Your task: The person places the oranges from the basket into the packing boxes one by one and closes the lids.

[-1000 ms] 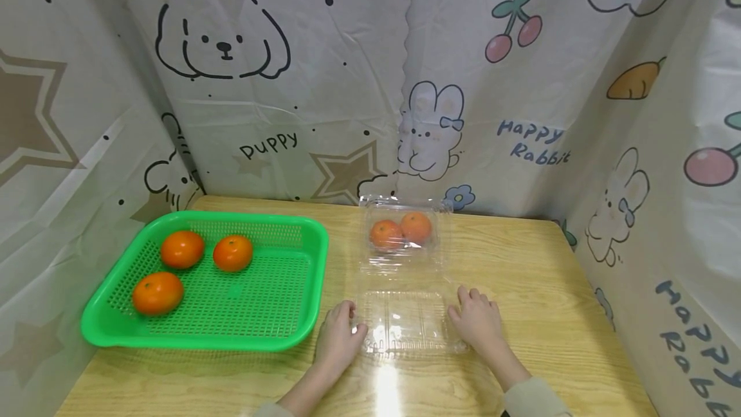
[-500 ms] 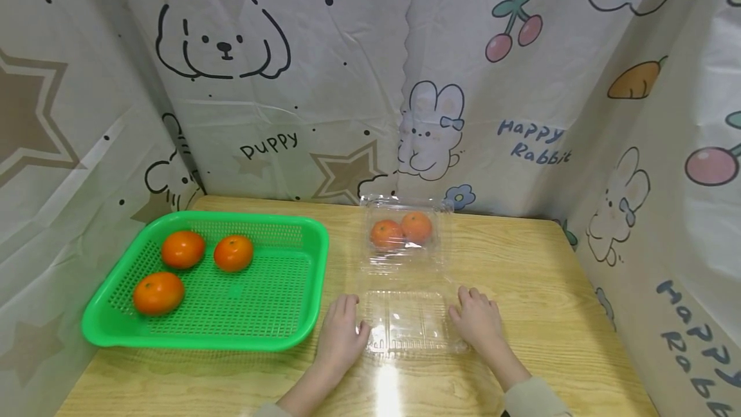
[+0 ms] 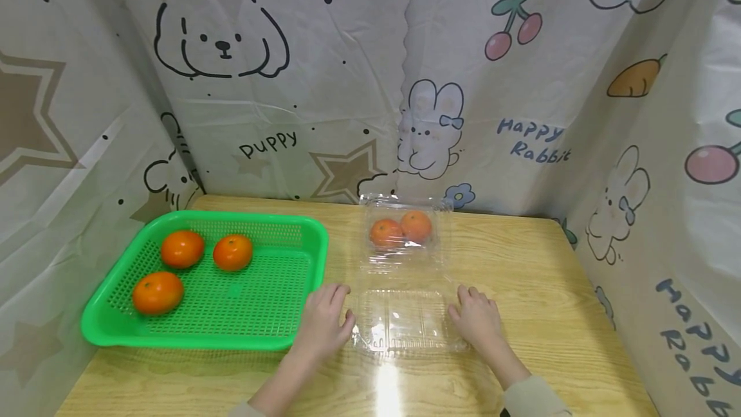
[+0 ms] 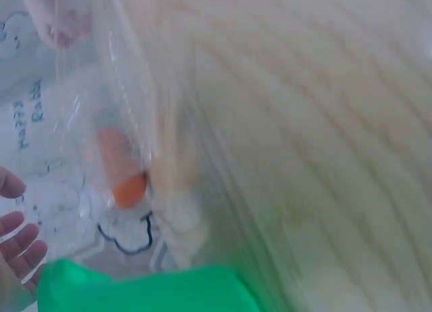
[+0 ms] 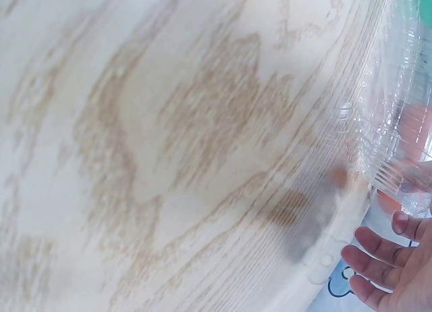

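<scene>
A clear plastic clamshell box (image 3: 413,320) lies unfolded on the table, its front half bare. Two mandarins (image 3: 415,228) sit in the far half. My left hand (image 3: 321,320) hovers between the clamshell and the green basket (image 3: 289,343), holding nothing; its fingers are spread loosely in the left wrist view. Beside the box's right edge is my right hand (image 3: 479,320), thumb close to the plastic; whether it touches cannot be told. Loosely bent fingers (image 5: 378,265) show in the right wrist view. Three mandarins (image 3: 158,293) lie in the basket's left part.
The wooden table (image 3: 521,262) extends to the right of the box and in front of it. A printed cloth (image 3: 347,82) hangs behind the table and along both sides. The basket's raised rim stands left of the box.
My left hand has moved left, away from the clamshell's left edge toward the basket. My right hand stays where it was, and the mandarins have not moved.
</scene>
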`<action>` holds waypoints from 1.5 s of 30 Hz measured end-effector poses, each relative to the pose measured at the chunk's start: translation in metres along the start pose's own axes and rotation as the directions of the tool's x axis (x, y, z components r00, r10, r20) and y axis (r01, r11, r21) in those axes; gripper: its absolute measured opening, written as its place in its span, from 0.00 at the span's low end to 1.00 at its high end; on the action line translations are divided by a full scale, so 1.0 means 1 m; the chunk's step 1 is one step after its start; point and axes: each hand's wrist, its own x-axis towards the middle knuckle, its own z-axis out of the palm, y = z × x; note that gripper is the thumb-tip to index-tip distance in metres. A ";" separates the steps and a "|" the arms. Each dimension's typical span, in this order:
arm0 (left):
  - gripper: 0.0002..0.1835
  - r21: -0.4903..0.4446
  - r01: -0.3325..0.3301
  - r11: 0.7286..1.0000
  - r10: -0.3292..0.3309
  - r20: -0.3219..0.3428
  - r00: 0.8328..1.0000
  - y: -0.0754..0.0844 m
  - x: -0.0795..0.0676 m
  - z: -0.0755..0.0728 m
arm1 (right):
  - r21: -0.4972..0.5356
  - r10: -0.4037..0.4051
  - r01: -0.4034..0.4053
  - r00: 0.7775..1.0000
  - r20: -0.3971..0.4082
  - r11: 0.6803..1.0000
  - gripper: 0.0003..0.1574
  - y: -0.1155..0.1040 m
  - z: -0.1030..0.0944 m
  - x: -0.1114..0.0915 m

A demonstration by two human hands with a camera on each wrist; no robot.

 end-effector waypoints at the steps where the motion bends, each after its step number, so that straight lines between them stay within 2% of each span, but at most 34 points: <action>1: 0.17 0.003 -0.005 1.000 0.005 -0.022 1.000 -0.003 0.001 -0.001 | -0.001 0.000 0.000 1.000 -0.002 1.000 0.22 0.000 0.000 0.000; 5: 0.14 -0.002 -0.012 1.000 0.012 -0.134 0.991 -0.019 0.004 -0.005 | 0.001 -0.005 0.005 1.000 -0.012 1.000 0.21 0.000 0.000 0.001; 8: 0.13 0.014 0.014 1.000 -0.011 -0.178 0.984 -0.031 0.005 -0.010 | 0.008 -0.008 0.008 1.000 -0.016 1.000 0.21 0.000 -0.001 0.000; 15: 0.12 0.033 0.127 0.991 -0.117 -0.210 0.971 -0.059 -0.001 -0.022 | 0.025 -0.003 0.004 1.000 -0.021 1.000 0.21 -0.001 -0.001 -0.001; 24: 0.12 0.068 0.215 0.974 -0.191 -0.259 0.947 -0.096 -0.012 -0.038 | 0.049 -0.002 0.003 1.000 -0.019 0.999 0.17 -0.001 0.000 -0.001; 29: 0.13 0.100 0.277 0.956 -0.246 -0.248 0.937 -0.112 -0.019 -0.049 | 0.051 -0.007 0.008 1.000 -0.018 0.999 0.15 -0.001 0.000 -0.001; 38: 0.14 0.163 0.365 0.917 -0.326 -0.223 0.919 -0.132 -0.025 -0.068 | 0.052 -0.009 0.011 0.999 -0.032 0.999 0.13 -0.001 0.000 -0.001; 41: 0.15 0.183 0.409 0.894 -0.375 -0.193 0.907 -0.139 -0.027 -0.076 | 0.053 -0.006 0.008 0.999 -0.037 0.999 0.13 -0.001 0.000 -0.001; 45: 0.17 0.210 0.483 0.850 -0.468 -0.121 0.876 -0.151 -0.031 -0.089 | 0.052 -0.007 0.009 0.999 -0.035 0.999 0.13 0.000 0.001 0.000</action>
